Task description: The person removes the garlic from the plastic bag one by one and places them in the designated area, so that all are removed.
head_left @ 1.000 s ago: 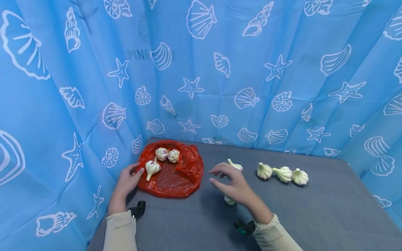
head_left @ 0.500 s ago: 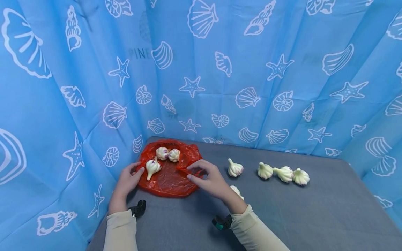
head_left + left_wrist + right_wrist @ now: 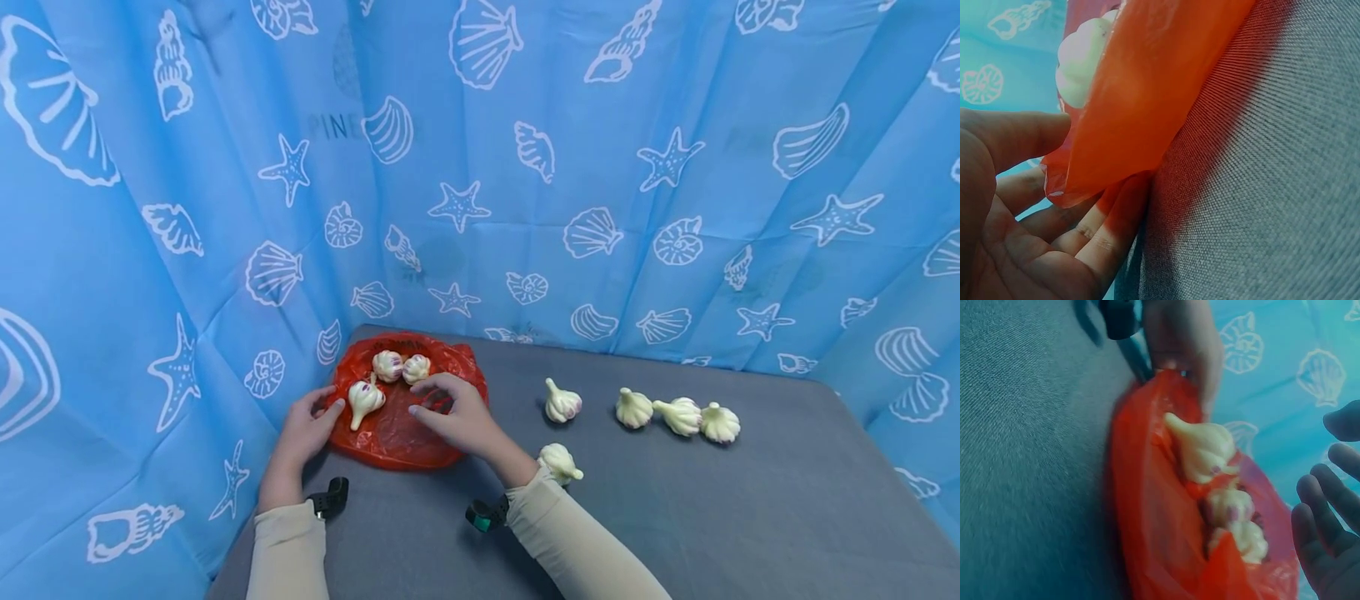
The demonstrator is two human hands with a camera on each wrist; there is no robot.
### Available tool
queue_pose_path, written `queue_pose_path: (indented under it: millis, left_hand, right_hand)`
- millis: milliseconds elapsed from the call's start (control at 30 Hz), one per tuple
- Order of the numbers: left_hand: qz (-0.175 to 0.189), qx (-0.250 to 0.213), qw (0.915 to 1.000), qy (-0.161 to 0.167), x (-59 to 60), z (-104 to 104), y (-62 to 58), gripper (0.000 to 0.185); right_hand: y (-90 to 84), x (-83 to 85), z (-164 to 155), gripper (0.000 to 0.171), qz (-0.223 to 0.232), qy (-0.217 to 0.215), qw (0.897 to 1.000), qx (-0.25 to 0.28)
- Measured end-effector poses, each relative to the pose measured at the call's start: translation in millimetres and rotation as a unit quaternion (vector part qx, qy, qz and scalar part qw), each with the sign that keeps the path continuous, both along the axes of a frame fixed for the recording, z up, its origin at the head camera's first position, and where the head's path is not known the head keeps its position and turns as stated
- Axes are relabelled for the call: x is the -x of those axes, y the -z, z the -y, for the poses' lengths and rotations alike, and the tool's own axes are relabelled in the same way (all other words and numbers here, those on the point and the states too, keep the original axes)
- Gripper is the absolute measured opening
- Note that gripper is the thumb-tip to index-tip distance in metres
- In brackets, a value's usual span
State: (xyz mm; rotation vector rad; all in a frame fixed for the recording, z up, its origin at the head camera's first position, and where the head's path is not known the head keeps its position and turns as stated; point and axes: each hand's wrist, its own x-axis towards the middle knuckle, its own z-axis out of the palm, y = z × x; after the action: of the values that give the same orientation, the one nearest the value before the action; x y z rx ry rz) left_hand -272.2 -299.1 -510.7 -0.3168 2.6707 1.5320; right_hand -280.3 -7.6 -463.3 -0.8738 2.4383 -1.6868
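A red plastic bag lies spread with its mouth up at the table's left. Three garlic bulbs sit in it: one close to my left hand and two side by side toward the back. At the bag's left edge is my left hand; in the left wrist view its fingers lie against the bag's outside and the thumb stands apart from them. My right hand is over the bag's right part, fingers loosely bent with nothing between them. One garlic bulb lies beside my right sleeve.
Another garlic bulb lies on the grey table to the right of the bag. Farther right, a row of three bulbs lies close together. A blue curtain with shells hangs behind and at both sides.
My right hand has moved left from above the loose bulbs to over the bag, uncovering two bulbs on the table. My left hand has stayed at the bag's edge.
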Motion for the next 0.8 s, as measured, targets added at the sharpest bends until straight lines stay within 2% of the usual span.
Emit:
queue_pose_path:
  millis: [300,533,800]
  left_hand:
    - [-0.008,0.004,1.0,0.0,-0.4,0.9,-0.2,0.059]
    - [-0.008,0.003,1.0,0.0,-0.6,1.1,-0.6,0.059]
    - [-0.008,0.0,1.0,0.006,-2.9,1.2,-1.5,0.059]
  right_hand:
    - [13.1,15.3,38.4,0.029,0.007,0.008,1.0,-0.013]
    - [23.0,27.2,61.4,0.038,0.035,0.023,0.999,-0.02]
    - [36.3,34.6,80.8,0.039,0.028,0.047,0.996,-0.064]
